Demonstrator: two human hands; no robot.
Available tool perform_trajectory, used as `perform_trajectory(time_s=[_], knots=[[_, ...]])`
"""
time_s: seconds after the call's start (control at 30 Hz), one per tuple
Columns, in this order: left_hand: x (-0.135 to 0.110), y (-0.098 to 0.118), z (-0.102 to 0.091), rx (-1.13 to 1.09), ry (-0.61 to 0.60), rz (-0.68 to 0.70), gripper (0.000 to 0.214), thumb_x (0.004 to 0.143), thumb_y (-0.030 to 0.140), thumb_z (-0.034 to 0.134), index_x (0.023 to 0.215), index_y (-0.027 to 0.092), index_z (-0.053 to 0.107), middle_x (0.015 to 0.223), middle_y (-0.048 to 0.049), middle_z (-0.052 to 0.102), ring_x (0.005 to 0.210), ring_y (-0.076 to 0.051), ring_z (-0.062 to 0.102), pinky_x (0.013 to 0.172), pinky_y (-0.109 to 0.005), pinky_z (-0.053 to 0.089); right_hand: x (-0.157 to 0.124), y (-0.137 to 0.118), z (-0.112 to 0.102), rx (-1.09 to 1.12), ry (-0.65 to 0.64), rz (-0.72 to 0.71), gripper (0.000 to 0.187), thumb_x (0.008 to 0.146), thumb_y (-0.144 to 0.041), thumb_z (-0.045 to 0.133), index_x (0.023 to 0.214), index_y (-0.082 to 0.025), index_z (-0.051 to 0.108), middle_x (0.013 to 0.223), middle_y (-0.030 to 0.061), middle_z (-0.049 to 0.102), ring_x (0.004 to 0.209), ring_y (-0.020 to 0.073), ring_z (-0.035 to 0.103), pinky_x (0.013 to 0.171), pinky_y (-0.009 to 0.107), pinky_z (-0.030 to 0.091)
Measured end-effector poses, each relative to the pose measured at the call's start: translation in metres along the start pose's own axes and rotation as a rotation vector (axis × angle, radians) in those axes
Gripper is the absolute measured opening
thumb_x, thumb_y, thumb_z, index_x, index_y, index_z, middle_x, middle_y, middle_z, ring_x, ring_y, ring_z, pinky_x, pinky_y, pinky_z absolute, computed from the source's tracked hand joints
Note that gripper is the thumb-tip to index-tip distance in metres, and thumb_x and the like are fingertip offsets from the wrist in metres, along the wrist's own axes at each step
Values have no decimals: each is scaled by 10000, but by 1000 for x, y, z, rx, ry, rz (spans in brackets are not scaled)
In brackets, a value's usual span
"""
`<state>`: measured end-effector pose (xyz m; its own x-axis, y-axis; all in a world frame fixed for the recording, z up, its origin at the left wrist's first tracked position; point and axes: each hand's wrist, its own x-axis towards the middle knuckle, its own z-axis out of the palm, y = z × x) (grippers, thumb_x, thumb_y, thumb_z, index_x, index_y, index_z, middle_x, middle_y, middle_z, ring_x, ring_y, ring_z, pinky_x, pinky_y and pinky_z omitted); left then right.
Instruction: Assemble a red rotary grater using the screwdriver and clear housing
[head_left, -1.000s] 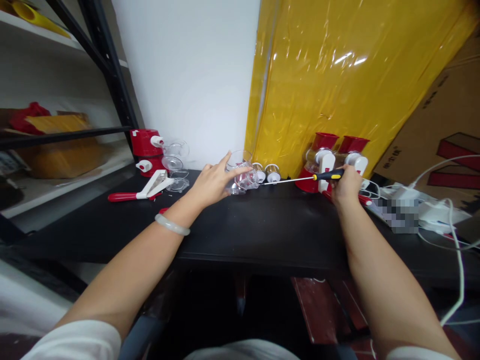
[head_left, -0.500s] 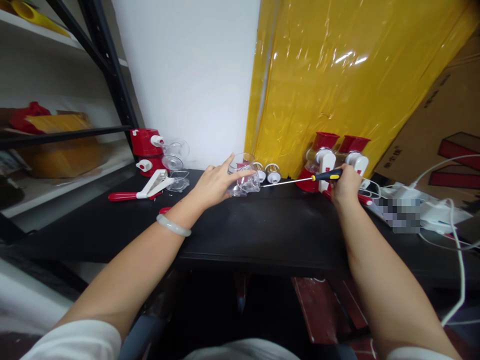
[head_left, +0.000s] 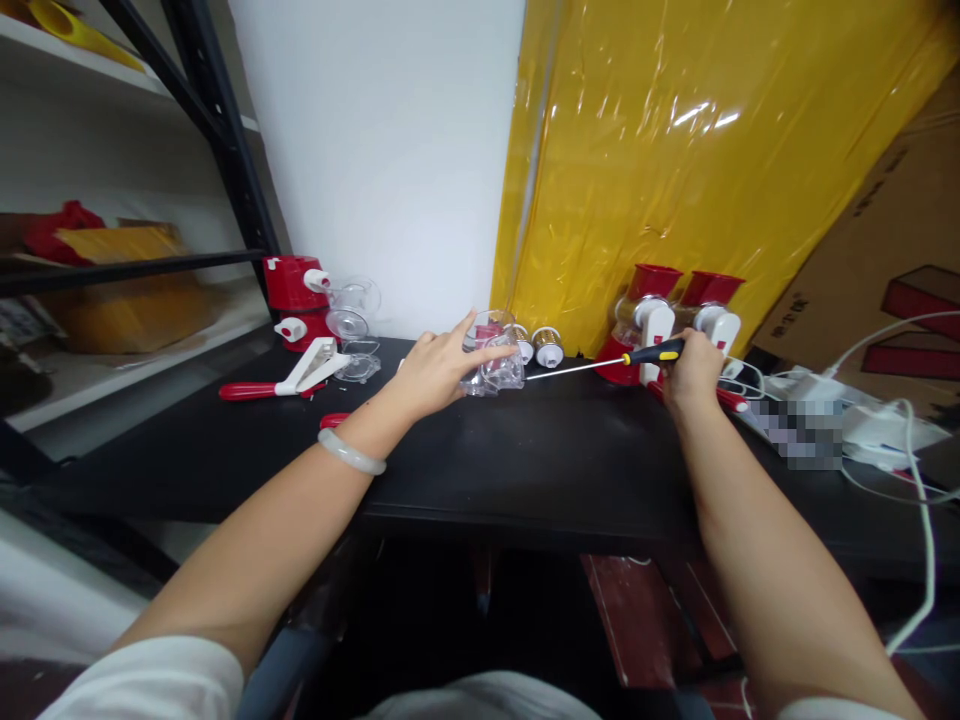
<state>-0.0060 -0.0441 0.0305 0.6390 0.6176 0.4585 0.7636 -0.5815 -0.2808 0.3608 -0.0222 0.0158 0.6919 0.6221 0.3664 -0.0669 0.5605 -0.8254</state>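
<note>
My left hand is closed around a clear plastic grater housing, lying on its side near the back of the black table; part of it is hidden by my fingers. In my right hand is a screwdriver, gripped by its black and yellow handle. Its long thin shaft points left, and the tip meets the right end of the clear housing. Just behind the housing sit metal grater drums with white ends, one of them a drum beside my left hand's work.
Two red-and-white rotary graters stand at the right, near white cables and a power strip. Red bases, clear parts and a crank handle occupy the left. A shelf borders the black table.
Very little differs. The whole view has shifted slightly, and both hands keep the same hold, with the screwdriver tip still at the clear housing.
</note>
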Motion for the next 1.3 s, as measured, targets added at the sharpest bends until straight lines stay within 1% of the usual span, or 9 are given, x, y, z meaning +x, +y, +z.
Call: perform_trajectory(time_s=[0.1, 0.33, 0.57, 0.8, 1.0, 1.17, 1.3], knots=[[0, 0, 0, 2, 3, 1, 933, 764, 170, 729, 1485, 502, 239, 1638, -106, 89, 1141, -324, 583, 892, -440, 424, -2, -2, 1, -59, 61, -53, 244, 798, -134, 486, 559, -186, 497, 395, -77, 348, 322, 69, 339, 285, 177, 235], [0, 0, 0, -2, 9, -2, 932, 766, 181, 731, 1485, 505, 235, 1637, -108, 93, 1121, -316, 595, 886, -438, 432, -8, -7, 3, -76, 39, -81, 244, 777, -89, 447, 559, -169, 522, 368, -62, 365, 331, 81, 352, 293, 197, 251], [0, -1, 1, -37, 20, 9, 945, 752, 159, 730, 1482, 509, 242, 1639, -89, 94, 1120, -325, 593, 897, -455, 429, -7, -7, 3, -67, 55, -65, 220, 752, -106, 460, 549, -177, 507, 360, -71, 361, 328, 84, 354, 299, 205, 264], [0, 0, -1, -29, -11, -11, 933, 765, 179, 725, 1486, 502, 231, 1641, -94, 79, 1152, -334, 578, 912, -458, 421, -8, -8, 3, -52, 65, -57, 220, 735, -104, 463, 532, -174, 507, 360, -66, 382, 325, 80, 369, 302, 200, 261], [-1, -1, 2, -25, 16, 5, 932, 776, 182, 717, 1486, 515, 213, 1640, -90, 83, 1134, -324, 581, 892, -449, 431, -7, -9, 4, -59, 67, -48, 244, 749, -86, 450, 525, -170, 499, 359, -61, 365, 322, 82, 350, 303, 204, 267], [-1, 0, 1, -35, 25, 8, 913, 781, 170, 707, 1479, 520, 234, 1644, -82, 56, 1131, -334, 585, 895, -463, 427, -9, -10, 5, -85, 54, -58, 255, 760, -65, 436, 536, -165, 505, 373, -65, 370, 326, 68, 337, 301, 184, 238], [-2, 0, 2, -58, 28, 9, 930, 772, 173, 714, 1487, 508, 223, 1640, -88, 78, 1154, -340, 574, 905, -471, 431, -9, -10, 5, -54, 68, -42, 242, 751, -86, 451, 529, -173, 492, 367, -66, 362, 321, 74, 348, 298, 189, 255]])
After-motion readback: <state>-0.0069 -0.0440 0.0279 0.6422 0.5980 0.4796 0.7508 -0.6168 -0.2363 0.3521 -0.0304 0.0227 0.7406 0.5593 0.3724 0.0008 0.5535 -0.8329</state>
